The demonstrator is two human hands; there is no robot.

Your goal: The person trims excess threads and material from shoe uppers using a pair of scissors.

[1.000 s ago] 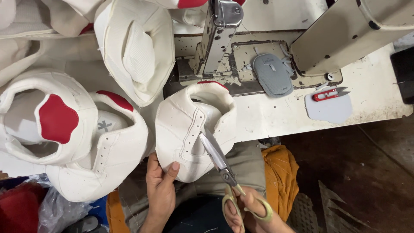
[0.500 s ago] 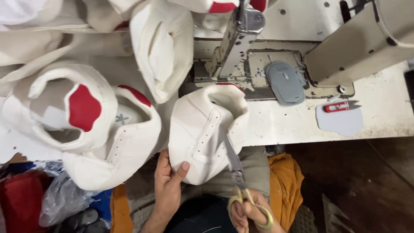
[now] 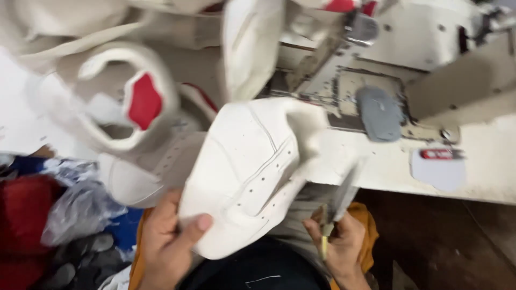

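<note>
Far left of the white shoe upper (image 3: 250, 172), at the frame's edge, lie a red cloth (image 3: 21, 215) and a crumpled clear plastic bag (image 3: 80, 209). Above those, still left of the held upper, a pile of finished white shoe uppers (image 3: 107, 115) rests on the desk (image 3: 484, 177), one showing a red lining patch (image 3: 144, 101). The left hand (image 3: 166, 236) grips the held upper's lower left edge, thumb pressed across its outer face and fingers tucked behind. That upper is in the middle of the view, raised off the desk edge and tilted, with stitched seams and rows of punched holes showing. Right of it and lower, the right hand (image 3: 338, 244) is closed around the yellow handles of a pair of scissors (image 3: 336, 207), blades pointing up, blurred, just beside the upper's right edge. Above and right of the upper stands the sewing machine (image 3: 376, 80) on the desk.
</note>
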